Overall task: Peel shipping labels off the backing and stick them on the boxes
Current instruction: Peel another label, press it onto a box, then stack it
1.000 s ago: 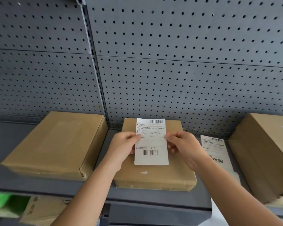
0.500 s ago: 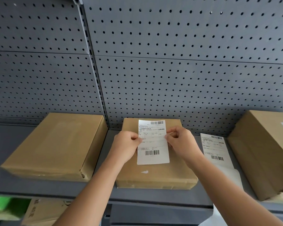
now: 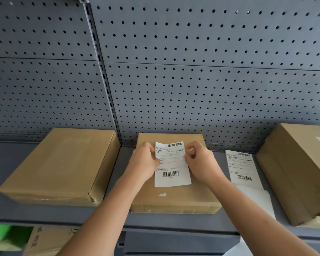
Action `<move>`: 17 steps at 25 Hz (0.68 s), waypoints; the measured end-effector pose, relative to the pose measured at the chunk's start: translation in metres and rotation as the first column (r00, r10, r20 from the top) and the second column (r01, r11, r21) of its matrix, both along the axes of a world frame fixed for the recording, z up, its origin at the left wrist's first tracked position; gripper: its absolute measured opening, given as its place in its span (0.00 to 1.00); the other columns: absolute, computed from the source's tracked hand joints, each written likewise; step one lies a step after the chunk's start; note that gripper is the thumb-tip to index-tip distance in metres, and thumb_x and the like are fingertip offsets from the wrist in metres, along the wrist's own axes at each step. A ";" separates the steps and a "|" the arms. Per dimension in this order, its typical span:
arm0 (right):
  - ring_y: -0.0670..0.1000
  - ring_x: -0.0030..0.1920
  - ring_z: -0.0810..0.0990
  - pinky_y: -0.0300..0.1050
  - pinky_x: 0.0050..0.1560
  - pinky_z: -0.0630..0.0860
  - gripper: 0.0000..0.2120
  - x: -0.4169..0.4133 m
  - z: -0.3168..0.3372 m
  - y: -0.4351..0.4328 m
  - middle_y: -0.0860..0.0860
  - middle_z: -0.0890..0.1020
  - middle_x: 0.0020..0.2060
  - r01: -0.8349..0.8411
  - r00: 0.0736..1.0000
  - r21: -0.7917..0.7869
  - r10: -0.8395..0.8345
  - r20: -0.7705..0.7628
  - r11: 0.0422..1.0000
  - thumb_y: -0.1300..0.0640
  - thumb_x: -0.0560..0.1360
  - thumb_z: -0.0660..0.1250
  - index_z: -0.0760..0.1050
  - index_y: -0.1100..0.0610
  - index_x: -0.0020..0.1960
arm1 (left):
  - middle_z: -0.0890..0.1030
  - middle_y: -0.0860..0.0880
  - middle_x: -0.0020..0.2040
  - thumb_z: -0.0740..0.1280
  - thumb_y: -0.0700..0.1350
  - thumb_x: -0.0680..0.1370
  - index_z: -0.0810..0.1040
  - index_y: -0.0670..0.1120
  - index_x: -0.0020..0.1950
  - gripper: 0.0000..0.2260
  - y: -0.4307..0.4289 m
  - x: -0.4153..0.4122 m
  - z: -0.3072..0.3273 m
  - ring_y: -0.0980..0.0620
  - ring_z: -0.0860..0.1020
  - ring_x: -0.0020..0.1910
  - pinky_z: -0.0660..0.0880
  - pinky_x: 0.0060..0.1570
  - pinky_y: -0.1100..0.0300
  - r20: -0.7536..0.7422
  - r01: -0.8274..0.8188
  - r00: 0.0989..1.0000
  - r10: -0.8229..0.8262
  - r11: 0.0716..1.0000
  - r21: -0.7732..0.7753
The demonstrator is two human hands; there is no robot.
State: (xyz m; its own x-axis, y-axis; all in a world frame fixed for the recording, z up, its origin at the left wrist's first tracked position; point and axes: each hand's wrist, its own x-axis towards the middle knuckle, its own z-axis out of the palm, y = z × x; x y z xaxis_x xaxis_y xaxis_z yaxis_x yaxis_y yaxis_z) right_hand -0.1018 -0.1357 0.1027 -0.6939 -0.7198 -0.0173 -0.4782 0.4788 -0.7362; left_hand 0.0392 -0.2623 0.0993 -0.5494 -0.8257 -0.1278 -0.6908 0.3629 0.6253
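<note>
A white shipping label (image 3: 172, 169) with two barcodes lies over the top of the middle cardboard box (image 3: 175, 198) on the grey shelf. My left hand (image 3: 143, 163) pinches the label's left edge. My right hand (image 3: 199, 161) pinches its right edge near the top corner. The label's lower part looks flat against the box; its top left corner curls up slightly. A small white scrap (image 3: 162, 194) sits on the box below the label.
A flat cardboard box (image 3: 61, 167) lies at the left. A taller box (image 3: 299, 174) bearing a label stands at the right. Between it and the middle box lie another printed label (image 3: 240, 167) and white backing sheets (image 3: 255, 198). Grey pegboard (image 3: 192, 89) rises behind the shelf (image 3: 11, 159).
Both hands and the label have shifted slightly further back over the box. The label's lower part now lies closer to the box top. The grips on both edges stay the same.
</note>
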 end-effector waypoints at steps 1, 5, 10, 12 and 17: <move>0.40 0.38 0.74 0.32 0.32 0.67 0.11 0.000 0.000 0.000 0.41 0.75 0.38 -0.004 1.000 0.011 0.004 -0.005 1.000 0.62 0.80 0.62 0.73 0.56 0.62 | 0.80 0.48 0.54 0.72 0.45 0.78 0.73 0.49 0.58 0.11 0.000 -0.001 0.001 0.55 0.77 0.42 0.66 0.30 0.63 0.011 0.005 1.000 -0.005 1.000 -0.006; 0.41 0.36 0.75 0.31 0.28 0.68 0.11 0.002 -0.004 -0.002 0.43 0.77 0.38 -0.012 0.999 0.025 0.013 -0.035 1.000 0.62 0.80 0.61 0.74 0.57 0.61 | 0.80 0.48 0.52 0.72 0.44 0.79 0.74 0.47 0.57 0.10 0.002 -0.003 0.004 0.53 0.77 0.42 0.67 0.30 0.62 0.041 0.018 0.999 -0.016 0.999 -0.036; 0.54 0.39 0.80 0.47 0.37 0.76 0.11 0.003 -0.006 -0.004 0.52 0.81 0.40 -0.007 0.997 0.048 0.010 -0.070 0.999 0.63 0.78 0.61 0.73 0.56 0.60 | 0.80 0.48 0.52 0.73 0.47 0.77 0.74 0.46 0.58 0.13 -0.001 -0.002 0.005 0.49 0.79 0.46 0.72 0.37 0.58 0.071 0.005 0.997 -0.002 0.999 -0.035; 0.56 0.40 0.79 0.49 0.38 0.76 0.11 0.003 -0.007 -0.004 0.52 0.82 0.42 -0.023 0.991 0.083 0.034 -0.132 0.996 0.62 0.77 0.62 0.72 0.57 0.59 | 0.79 0.48 0.53 0.74 0.49 0.77 0.73 0.46 0.60 0.16 -0.001 0.000 0.007 0.48 0.79 0.46 0.74 0.40 0.56 0.073 0.003 0.997 0.000 0.999 -0.038; 0.56 0.47 0.77 0.46 0.37 0.71 0.09 0.002 -0.006 -0.002 0.52 0.79 0.48 -0.031 0.922 0.160 0.090 -0.375 0.987 0.59 0.78 0.60 0.75 0.57 0.56 | 0.75 0.53 0.67 0.65 0.51 0.82 0.71 0.50 0.74 0.20 0.004 0.011 0.000 0.51 0.73 0.67 0.75 0.60 0.55 0.045 0.184 0.983 -0.180 0.917 -0.353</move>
State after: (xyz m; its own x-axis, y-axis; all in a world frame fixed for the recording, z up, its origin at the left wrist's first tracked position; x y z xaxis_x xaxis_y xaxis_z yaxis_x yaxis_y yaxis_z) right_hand -0.0995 -0.1374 0.0963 -0.6246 -0.7702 0.1292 -0.7393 0.5298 -0.4157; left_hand 0.0504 -0.2581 0.0994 -0.6950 -0.7037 0.1477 -0.5978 0.6797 0.4250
